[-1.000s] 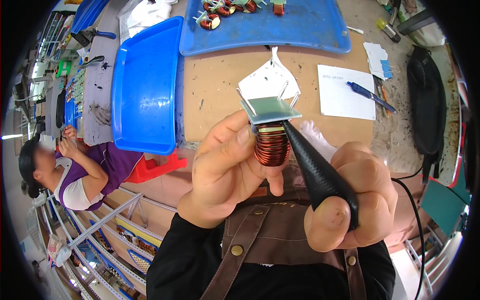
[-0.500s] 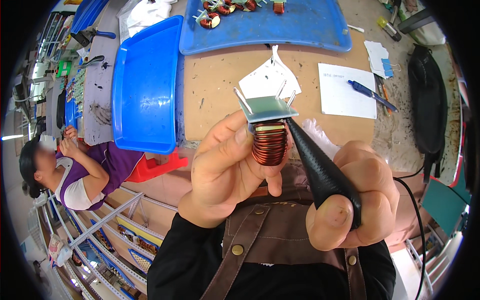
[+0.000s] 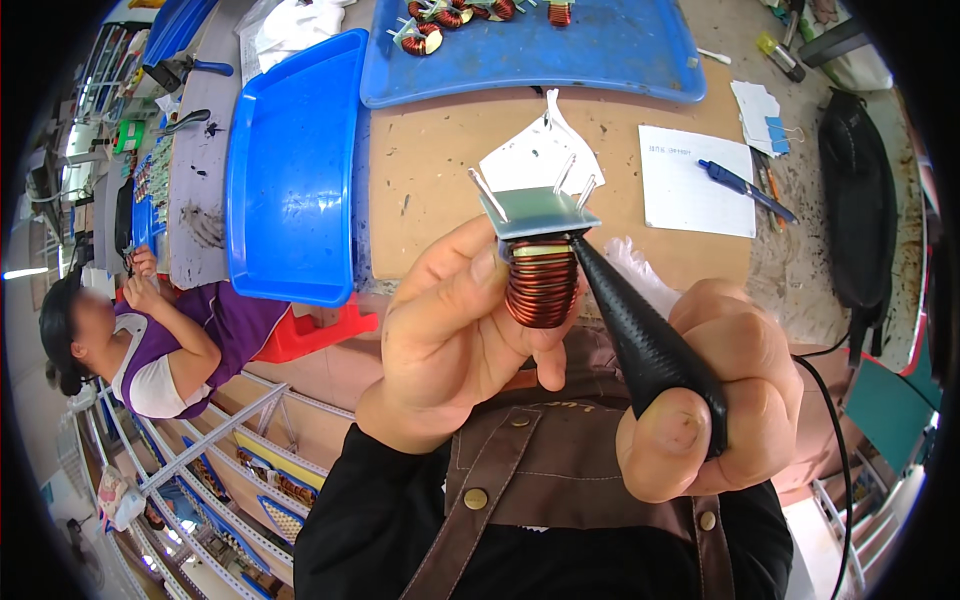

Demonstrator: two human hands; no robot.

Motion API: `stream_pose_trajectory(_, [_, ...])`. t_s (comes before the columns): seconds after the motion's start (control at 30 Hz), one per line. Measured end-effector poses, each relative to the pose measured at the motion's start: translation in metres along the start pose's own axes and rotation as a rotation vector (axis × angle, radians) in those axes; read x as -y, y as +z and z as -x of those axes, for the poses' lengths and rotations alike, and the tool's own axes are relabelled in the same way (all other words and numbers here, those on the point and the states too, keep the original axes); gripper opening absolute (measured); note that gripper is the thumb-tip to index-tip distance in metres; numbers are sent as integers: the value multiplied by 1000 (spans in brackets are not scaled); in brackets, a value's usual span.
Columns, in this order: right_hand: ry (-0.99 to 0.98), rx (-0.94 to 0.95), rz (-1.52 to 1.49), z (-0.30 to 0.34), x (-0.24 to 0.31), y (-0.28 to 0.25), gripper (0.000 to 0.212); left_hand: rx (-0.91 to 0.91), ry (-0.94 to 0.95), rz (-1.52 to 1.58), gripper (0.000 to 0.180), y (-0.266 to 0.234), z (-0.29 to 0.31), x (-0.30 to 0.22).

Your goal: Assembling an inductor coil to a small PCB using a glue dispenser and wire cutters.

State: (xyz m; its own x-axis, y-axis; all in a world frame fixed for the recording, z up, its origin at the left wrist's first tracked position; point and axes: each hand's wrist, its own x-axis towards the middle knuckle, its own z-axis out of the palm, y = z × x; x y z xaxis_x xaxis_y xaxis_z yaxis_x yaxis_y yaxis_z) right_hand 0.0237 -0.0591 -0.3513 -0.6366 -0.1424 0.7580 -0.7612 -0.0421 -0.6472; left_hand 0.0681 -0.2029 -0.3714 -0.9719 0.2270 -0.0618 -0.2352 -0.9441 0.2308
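Note:
Between the fingers and thumb of my left hand (image 3: 440, 320) is a toroidal coil (image 3: 542, 290) wound with copper-coloured wire. A green base plate (image 3: 540, 212) sits on top of it, with several bare wire leads sticking up. My right hand (image 3: 715, 395) is wrapped round the wide end of a black cone-shaped squeeze bag (image 3: 645, 325). The bag's narrow tip meets the underside of the plate at its right corner, by the coil. Black material shows along the seam between plate and coil. Part of the coil is hidden by my left fingers.
Ahead, a blue tray (image 3: 530, 80) holds several similar coils (image 3: 420, 40). An empty-looking blue tray (image 3: 292, 180) stands at left. A stained white cloth (image 3: 535, 155), a paper sheet (image 3: 690, 195) and a blue pen (image 3: 745, 190) lie on the brown board. Another person (image 3: 165, 340) sits far left.
Both hands, the coil and the squeeze bag hold nearly the same place. The bag's tip stays at the plate's right corner; only a very slight shift shows.

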Motion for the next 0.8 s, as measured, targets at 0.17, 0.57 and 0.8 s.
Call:
stream_pose_trajectory(0.17, [24,-23,-11,-1,2,1,28,56,-17,33,47,-3,-1,-1])
stream_pose_trajectory(0.57, [28,-30,-30,-4,-4,-2,28,-49,22,-78,47,5,-5,1])
stream_pose_trajectory(0.8, [737,-135,-440,-3,1,-25,43,-145,133,-252,52,7,0,1])
